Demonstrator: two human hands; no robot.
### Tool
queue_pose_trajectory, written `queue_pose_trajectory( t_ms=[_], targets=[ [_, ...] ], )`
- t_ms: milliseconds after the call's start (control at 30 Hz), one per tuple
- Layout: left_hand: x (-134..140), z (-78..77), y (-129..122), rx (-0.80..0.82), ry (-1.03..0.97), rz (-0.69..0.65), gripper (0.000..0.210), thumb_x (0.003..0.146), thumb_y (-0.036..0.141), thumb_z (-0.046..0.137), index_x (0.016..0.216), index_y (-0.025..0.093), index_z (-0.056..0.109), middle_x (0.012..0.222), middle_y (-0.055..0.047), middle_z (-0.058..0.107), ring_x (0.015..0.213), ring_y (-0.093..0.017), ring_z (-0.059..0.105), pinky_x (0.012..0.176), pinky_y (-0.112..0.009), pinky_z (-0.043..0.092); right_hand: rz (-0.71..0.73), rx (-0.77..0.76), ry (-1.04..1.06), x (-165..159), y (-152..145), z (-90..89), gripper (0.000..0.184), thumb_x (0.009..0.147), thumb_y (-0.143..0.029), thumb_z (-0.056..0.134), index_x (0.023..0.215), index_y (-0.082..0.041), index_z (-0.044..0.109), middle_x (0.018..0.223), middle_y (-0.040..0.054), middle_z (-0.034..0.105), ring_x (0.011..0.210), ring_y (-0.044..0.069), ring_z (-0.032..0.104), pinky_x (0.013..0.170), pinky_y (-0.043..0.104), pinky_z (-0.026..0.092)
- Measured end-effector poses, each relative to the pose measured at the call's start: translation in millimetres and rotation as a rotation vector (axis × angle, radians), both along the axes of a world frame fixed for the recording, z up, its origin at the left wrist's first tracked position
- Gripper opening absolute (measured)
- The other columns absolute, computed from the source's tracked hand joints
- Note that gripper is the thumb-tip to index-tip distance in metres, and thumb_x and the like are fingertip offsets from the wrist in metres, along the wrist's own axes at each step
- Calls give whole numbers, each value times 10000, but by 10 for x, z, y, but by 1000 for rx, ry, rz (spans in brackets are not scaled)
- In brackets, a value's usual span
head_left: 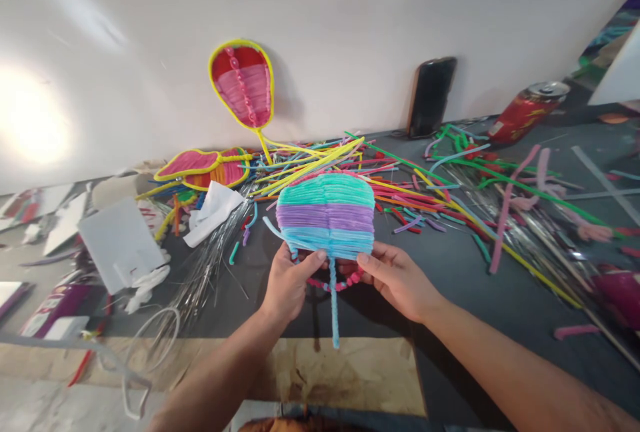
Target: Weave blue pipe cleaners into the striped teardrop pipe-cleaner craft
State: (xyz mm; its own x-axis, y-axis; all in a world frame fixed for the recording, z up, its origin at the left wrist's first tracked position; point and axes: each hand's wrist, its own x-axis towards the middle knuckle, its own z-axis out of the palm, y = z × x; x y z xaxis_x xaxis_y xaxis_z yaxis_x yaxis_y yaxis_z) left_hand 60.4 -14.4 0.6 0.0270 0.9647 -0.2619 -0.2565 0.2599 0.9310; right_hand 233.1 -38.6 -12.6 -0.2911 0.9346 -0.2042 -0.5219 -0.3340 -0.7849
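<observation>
Between my two hands is a fan-like piece made of pipe cleaners [325, 212], banded in teal, purple and light blue. A twisted light blue stem [334, 312] hangs from its lower middle, and a loose light blue end sticks out at its left. Thumb in front, my left hand [290, 282] grips the lower left edge. My right hand [395, 279] holds the lower right edge in the same way. Below the bands, a pink pipe cleaner edge [343, 285] curves between the hands; the fingers behind are partly hidden.
Behind lies a heap of loose pipe cleaners [320, 159]. A yellow-edged pink fan [243, 85] leans on the white board [340, 39], near a phone [433, 95] and a red can [530, 112]. Bare wires [205, 285], white paper [120, 245] and a white cable [175, 325] lie left.
</observation>
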Motion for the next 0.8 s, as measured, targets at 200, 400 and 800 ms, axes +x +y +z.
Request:
queue_pose_trajectory(
  t_ms=[200, 400, 800],
  targets=[
    [17, -28, -31, 76, -5, -17, 228, 650, 221, 781, 784, 167, 605, 659, 16, 673, 581, -112, 610, 615, -234, 510, -56, -68, 48, -35, -4, 13, 249, 702, -297, 763, 916, -202, 679, 829, 18, 704, 760, 148, 629, 706, 278, 471],
    [47, -37, -42, 86, 28, -25, 193, 665, 218, 772, 758, 159, 614, 627, 6, 674, 572, -118, 613, 598, -233, 513, -109, -92, 38, -39, -4, 23, 287, 675, -266, 780, 931, -211, 661, 768, -3, 700, 714, 129, 638, 693, 266, 477],
    [50, -34, -102, 218, 213, -81, 133, 695, 251, 746, 731, 152, 664, 729, -26, 706, 677, -156, 638, 718, -286, 525, -69, -79, 110, -76, -14, -33, 268, 673, -260, 790, 904, -197, 670, 814, 4, 708, 717, 135, 626, 709, 285, 485]
  ],
)
